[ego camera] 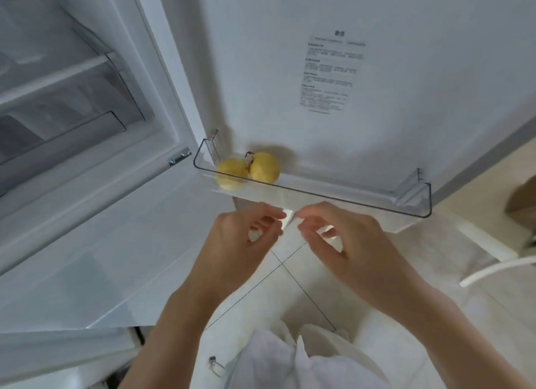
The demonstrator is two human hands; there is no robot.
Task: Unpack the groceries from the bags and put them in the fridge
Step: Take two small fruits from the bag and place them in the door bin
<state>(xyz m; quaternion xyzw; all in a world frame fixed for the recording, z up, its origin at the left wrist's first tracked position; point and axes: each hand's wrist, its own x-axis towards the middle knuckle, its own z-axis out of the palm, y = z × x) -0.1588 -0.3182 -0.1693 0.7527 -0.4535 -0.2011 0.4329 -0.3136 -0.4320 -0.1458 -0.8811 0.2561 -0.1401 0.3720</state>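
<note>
Hands meet below the clear plastic door shelf [333, 192] of the open white fridge door [377, 69]. Left hand [232, 240] and right hand [348, 243] have fingers curled, each pinching a thin, translucent white scrap [287, 219] between them; what it is cannot be told. Two yellow round fruits [249, 169] sit touching at the shelf's left end. White fabric bag [290, 359] lies on the pale tiled floor [290, 287] below.
</note>
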